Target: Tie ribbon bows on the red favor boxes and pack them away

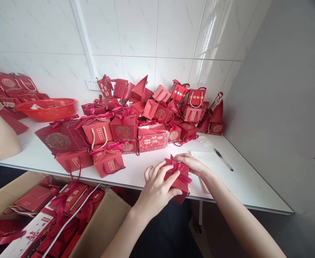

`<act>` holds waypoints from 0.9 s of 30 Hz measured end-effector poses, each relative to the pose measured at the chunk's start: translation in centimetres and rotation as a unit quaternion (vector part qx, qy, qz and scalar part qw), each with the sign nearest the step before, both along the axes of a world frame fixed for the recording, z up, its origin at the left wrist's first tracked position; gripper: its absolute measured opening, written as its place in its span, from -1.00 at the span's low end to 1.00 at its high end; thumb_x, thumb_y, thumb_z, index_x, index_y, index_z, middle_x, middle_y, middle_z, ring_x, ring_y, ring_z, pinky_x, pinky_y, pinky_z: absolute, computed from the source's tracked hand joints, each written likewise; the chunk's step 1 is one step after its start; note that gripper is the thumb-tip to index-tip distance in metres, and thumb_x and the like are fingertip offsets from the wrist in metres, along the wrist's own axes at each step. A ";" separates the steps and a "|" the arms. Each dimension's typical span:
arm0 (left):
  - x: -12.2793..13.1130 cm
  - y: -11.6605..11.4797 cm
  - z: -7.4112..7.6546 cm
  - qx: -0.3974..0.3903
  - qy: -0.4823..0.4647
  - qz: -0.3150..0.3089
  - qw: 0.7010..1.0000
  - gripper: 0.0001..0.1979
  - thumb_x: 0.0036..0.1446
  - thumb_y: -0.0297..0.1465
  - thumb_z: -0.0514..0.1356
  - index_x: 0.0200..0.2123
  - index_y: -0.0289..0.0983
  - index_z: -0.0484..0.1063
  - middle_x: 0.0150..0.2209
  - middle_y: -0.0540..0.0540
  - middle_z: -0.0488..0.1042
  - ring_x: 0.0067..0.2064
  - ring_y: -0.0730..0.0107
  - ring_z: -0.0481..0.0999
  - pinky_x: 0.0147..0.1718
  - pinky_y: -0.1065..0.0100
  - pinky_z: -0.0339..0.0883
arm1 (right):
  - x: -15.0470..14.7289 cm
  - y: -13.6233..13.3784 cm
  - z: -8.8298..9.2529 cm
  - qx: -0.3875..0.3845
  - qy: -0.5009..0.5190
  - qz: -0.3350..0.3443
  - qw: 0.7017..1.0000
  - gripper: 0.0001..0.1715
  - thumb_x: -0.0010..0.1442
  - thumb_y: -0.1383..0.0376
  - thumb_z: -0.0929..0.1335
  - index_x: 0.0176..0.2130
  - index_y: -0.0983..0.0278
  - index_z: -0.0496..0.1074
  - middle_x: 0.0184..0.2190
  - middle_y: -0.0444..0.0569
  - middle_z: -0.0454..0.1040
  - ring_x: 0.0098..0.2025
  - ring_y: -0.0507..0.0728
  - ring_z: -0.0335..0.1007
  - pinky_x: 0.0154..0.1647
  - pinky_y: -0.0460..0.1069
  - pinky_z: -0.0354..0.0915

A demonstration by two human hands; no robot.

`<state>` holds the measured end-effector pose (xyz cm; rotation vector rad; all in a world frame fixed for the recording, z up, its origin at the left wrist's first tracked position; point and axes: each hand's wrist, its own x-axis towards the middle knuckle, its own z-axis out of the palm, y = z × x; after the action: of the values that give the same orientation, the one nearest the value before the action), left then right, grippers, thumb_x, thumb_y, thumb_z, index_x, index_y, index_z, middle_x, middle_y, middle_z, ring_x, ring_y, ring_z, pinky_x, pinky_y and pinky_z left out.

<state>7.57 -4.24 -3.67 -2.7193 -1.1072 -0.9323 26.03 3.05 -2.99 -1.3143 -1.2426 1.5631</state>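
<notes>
A small red gift box (179, 188) with a dark pink ribbon bow (179, 167) on top is between my hands at the table's front edge, its front overhanging the edge. My left hand (159, 182) lies over the near left side, thumb along the box and fingers at the bow. From the right, my right hand (191, 163) holds the far side, its fingers at the back of the bow. Part of that hand's grip is hidden behind the ribbon. A red rope handle shows only slightly at the box's right side.
Many red gift boxes (123, 127) are heaped along the wall on the white table (136, 168). A notepad (206, 156) and pen (223, 159) lie right. A red basket (52, 111) and another person's arm (1, 129) are left. An open carton (103, 218) of boxes stands below.
</notes>
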 end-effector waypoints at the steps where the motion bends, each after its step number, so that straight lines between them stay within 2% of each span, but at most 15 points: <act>1: -0.5 0.2 -0.1 0.006 0.003 0.005 1.000 -0.60 0.18 -0.25 0.11 0.08 -0.19 0.28 0.10 -0.23 0.32 0.19 -0.01 0.17 0.05 -0.07 0.06 | 0.2 -0.4 -0.2 -0.002 0.013 -0.004 1.000 -0.79 -0.15 0.21 0.41 -0.56 0.33 0.41 -0.64 -0.15 0.38 -0.60 -0.03 0.21 -0.56 -0.11 0.09; 5: -2.5 1.4 -0.4 -0.013 -0.035 0.058 0.998 -0.63 0.22 -0.45 0.02 0.09 -0.16 0.26 0.17 -0.19 0.24 0.24 0.05 0.12 0.05 -0.01 0.07 | 0.3 -2.6 -1.3 0.009 0.080 -0.065 0.995 -0.77 -0.13 0.18 0.42 -0.53 0.32 0.41 -0.56 -0.13 0.41 -0.51 -0.02 0.27 -0.43 -0.10 0.22; 7: -3.3 1.9 -0.6 -0.045 -0.104 0.104 0.988 -0.66 0.23 -0.47 -0.03 0.05 -0.17 0.29 0.13 -0.18 0.30 0.20 0.10 0.20 0.07 0.02 0.08 | -0.2 -3.8 -2.1 0.009 0.124 -0.104 0.987 -0.76 -0.12 0.17 0.42 -0.52 0.29 0.39 -0.53 -0.13 0.42 -0.46 0.01 0.30 -0.39 -0.08 0.26; 9: -3.7 2.1 -0.6 -0.099 -0.203 0.129 0.966 -0.69 0.25 -0.41 -0.07 -0.01 -0.21 0.33 0.07 -0.17 0.37 0.14 0.18 0.30 0.08 0.08 0.13 | -1.1 -5.1 -2.9 0.003 0.167 -0.130 0.977 -0.75 -0.12 0.15 0.43 -0.52 0.26 0.37 -0.50 -0.11 0.41 -0.43 0.04 0.33 -0.37 -0.05 0.31; 11: -3.6 2.1 -0.4 -0.168 -0.284 0.112 0.937 -0.69 0.26 -0.31 -0.09 -0.05 -0.23 0.34 0.02 -0.15 0.41 0.09 0.25 0.36 0.06 0.18 0.21 | -2.3 -6.4 -3.4 -0.006 0.221 -0.145 0.964 -0.74 -0.12 0.15 0.45 -0.52 0.25 0.37 -0.50 -0.09 0.41 -0.42 0.07 0.35 -0.34 -0.01 0.34; 13: -3.4 2.2 -0.1 -0.214 -0.314 0.081 0.921 -0.68 0.25 -0.26 -0.07 -0.06 -0.24 0.35 0.01 -0.13 0.41 0.09 0.28 0.36 0.05 0.25 0.25 | -3.7 -7.6 -3.8 -0.008 0.283 -0.156 0.946 -0.75 -0.11 0.17 0.46 -0.52 0.26 0.38 -0.49 -0.09 0.42 -0.41 0.07 0.36 -0.31 0.01 0.36; 16: -2.9 2.7 0.3 -0.229 -0.301 0.078 0.922 -0.70 0.19 -0.24 0.02 -0.09 -0.25 0.36 0.00 -0.13 0.42 0.08 0.25 0.37 0.07 0.24 0.23 | -5.7 -9.4 -4.0 0.031 0.348 -0.183 0.919 -0.79 -0.03 0.19 0.45 -0.50 0.25 0.40 -0.44 -0.09 0.44 -0.34 0.07 0.38 -0.22 0.02 0.37; 19: -2.7 3.8 0.5 -0.263 -0.263 0.079 0.925 -0.72 0.18 -0.25 0.04 -0.10 -0.22 0.36 -0.03 -0.11 0.45 0.06 0.24 0.39 0.07 0.19 0.23 | -7.3 -10.8 -4.2 0.086 0.356 -0.216 0.905 -0.80 0.03 0.20 0.42 -0.50 0.23 0.38 -0.40 -0.10 0.44 -0.28 0.08 0.39 -0.14 0.04 0.36; 21: -2.8 4.7 0.5 -0.294 -0.235 0.044 0.926 -0.73 0.19 -0.28 0.03 -0.09 -0.21 0.36 -0.01 -0.08 0.44 0.08 0.26 0.37 0.09 0.19 0.21 | -7.9 -11.5 -4.4 0.106 0.339 -0.221 0.908 -0.79 0.03 0.19 0.42 -0.50 0.22 0.37 -0.39 -0.10 0.45 -0.26 0.10 0.40 -0.12 0.07 0.36; 24: -2.8 5.9 0.6 -0.315 -0.214 -0.030 0.924 -0.73 0.18 -0.32 0.02 -0.08 -0.22 0.37 0.02 -0.07 0.42 0.12 0.31 0.34 0.14 0.22 0.15 | -7.9 -12.0 -4.7 0.118 0.277 -0.210 0.930 -0.76 0.02 0.15 0.43 -0.49 0.23 0.37 -0.38 -0.06 0.47 -0.24 0.15 0.41 -0.12 0.11 0.36; 27: -2.8 6.6 0.6 -0.307 -0.217 -0.057 0.925 -0.74 0.17 -0.33 0.04 -0.12 -0.23 0.41 0.02 -0.09 0.41 0.12 0.29 0.33 0.15 0.21 0.12 | -6.6 -12.2 -4.9 0.118 0.200 -0.193 0.953 -0.69 0.03 0.06 0.40 -0.47 0.23 0.36 -0.42 -0.04 0.46 -0.30 0.16 0.41 -0.15 0.11 0.35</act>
<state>4.81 2.38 -3.11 -3.1748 -1.5517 -1.4776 19.41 -9.18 -7.86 -0.9558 -0.8279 1.2718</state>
